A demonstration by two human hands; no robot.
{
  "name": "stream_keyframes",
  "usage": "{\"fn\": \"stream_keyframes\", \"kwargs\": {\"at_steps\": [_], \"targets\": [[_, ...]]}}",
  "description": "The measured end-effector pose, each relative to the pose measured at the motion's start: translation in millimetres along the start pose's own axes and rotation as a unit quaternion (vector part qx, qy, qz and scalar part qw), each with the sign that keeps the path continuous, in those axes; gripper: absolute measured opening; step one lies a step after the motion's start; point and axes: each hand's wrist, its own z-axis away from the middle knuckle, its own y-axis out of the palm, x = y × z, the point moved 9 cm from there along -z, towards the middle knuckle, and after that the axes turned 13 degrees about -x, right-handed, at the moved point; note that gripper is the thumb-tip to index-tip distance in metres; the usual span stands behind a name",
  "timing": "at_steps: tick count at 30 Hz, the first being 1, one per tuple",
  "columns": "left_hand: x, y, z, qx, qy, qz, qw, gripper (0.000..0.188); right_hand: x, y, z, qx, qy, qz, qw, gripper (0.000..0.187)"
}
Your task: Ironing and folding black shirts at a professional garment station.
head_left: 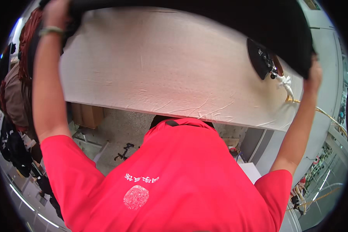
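A wide, cream-white padded tabletop (162, 65) fills the middle of the view, its cloth cover wrinkled along the near edge and bare across most of its length. Above it a large black fabric garment (236, 19) is held up, spread across the top of the picture and hanging over the far part of the tabletop. The left hand (56, 13) grips one end of the garment at the upper left, a pale band on its wrist; the right hand (315, 73) is closed on the other end at the right. A black flat iron (261, 58) lies toward the right end of the tabletop, partly under the garment's edge, with a white-wrapped cord (286, 85) trailing off the right edge. Brown and dark clothes (15, 96) hang at the left.
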Motion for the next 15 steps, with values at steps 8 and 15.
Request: {"fn": "stream_keyframes", "kwargs": {"at_steps": [8, 15], "targets": [[-155, 81, 331, 0.1, -0.526, 0.167, 0.828, 0.042, -228, -96, 90, 0.115, -0.025, 0.349, 0.93, 0.049], [-206, 35, 362, 0.025, -0.593, 0.208, 0.777, 0.032, -273, -117, 104, 0.054, -0.165, 0.455, 0.873, 0.047]]}}
